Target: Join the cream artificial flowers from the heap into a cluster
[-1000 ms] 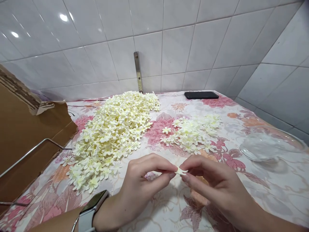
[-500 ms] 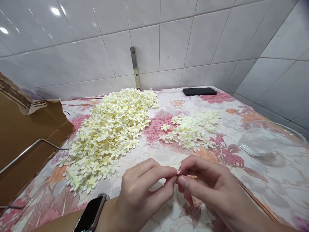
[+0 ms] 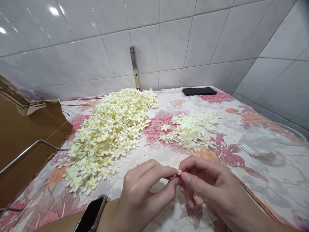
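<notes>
My left hand and my right hand meet fingertip to fingertip low in the middle of the view, both pinching one small cream cloth flower. Only a sliver of it shows between the fingers. A dark smartwatch sits on my left wrist. A large heap of the same cream flowers lies on the table to the left. A smaller heap of flowers lies just beyond my hands, to the right of centre.
A floral tablecloth covers the table. A clear glass bowl stands at the right. A black phone lies at the back by the tiled wall. A torn cardboard box with a metal rod stands at the left edge.
The flower showed as a flat petal shape between my fingertips a second ago; now my fingers close over it, and my hands sit slightly lower and nearer in the picture.
</notes>
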A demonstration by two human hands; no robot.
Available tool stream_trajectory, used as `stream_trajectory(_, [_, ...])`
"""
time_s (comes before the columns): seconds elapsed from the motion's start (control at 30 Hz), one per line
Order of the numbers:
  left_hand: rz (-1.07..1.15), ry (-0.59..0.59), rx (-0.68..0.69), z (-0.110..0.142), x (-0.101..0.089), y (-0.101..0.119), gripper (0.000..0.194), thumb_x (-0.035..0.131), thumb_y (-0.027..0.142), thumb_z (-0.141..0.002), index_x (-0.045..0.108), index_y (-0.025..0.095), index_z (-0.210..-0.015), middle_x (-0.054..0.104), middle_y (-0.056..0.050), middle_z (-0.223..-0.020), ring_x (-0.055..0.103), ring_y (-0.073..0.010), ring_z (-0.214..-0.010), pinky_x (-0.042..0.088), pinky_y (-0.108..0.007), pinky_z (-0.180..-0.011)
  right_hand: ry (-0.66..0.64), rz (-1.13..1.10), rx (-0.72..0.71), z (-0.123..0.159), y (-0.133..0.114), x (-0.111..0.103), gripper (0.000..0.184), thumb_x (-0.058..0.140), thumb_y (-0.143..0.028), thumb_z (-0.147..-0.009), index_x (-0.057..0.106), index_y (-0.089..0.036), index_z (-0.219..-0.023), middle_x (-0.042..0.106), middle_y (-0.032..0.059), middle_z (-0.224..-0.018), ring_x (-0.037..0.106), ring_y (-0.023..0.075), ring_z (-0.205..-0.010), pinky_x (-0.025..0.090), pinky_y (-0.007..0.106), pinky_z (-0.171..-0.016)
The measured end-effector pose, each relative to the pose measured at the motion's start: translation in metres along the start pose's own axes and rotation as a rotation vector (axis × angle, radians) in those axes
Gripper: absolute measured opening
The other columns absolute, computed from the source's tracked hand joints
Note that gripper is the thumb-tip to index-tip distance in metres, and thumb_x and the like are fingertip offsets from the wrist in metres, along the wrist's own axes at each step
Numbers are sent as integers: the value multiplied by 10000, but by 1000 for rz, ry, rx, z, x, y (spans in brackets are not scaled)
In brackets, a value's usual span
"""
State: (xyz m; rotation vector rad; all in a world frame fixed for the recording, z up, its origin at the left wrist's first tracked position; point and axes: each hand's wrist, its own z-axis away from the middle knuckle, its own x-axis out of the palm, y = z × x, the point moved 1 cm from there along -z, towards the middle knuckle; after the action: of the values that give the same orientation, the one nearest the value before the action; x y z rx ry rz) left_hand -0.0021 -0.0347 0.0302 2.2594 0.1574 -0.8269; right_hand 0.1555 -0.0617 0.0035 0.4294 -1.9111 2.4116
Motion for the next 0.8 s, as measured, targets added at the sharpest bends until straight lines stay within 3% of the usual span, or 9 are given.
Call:
stream_trajectory(0.1, [39,-16,-46,-1,3,0,78,626,75,-744,672,112,-795,695,-59,-665,644,-130,-587,499,-184,-559,27,135,-66,-3,-1,-2,199,627,-363,-769,593,-187,-683,529,-28,-573,472,90,-467,399,199,-436])
stream_trajectory(0.3, [219,-168,-385,3,11,-11,88,580,166,-805,642,154,-744,676,-11,-681,635,-126,-623,494,-183,-579,57,585,-369,-6,-7,-3,177,550,-228,-782,587,-191,-613,523,-22,-529,463,102,-471,342,209,-428])
stream_trajectory(0.43, [290,-225,-475,3,12,-16,94,573,186,-808,649,159,-760,676,-9,-685,631,-137,-635,489,-197,-589,68,747,-494,-6,-8,-3,191,532,-202,-772,571,-190,-585,518,-23,-504,469,106,-466,348,222,-451])
stream_trajectory(0.57, [331,-212,-460,2,12,-16,115,557,217,-831,647,167,-780,677,-16,-720,617,-134,-650,477,-201,-596,96,662,-402,-7,-8,-8,177,520,-204,-758,568,-198,-588,522,-20,-526,480,120,-495,364,232,-475])
stream_trajectory(0.8, [419,-85,-583,-2,12,-19,108,539,221,-813,567,176,-718,615,-5,-670,580,-133,-626,467,-219,-576,172,367,-226,-13,-5,-14,157,542,-265,-747,547,-203,-603,479,-22,-571,456,132,-548,367,241,-500])
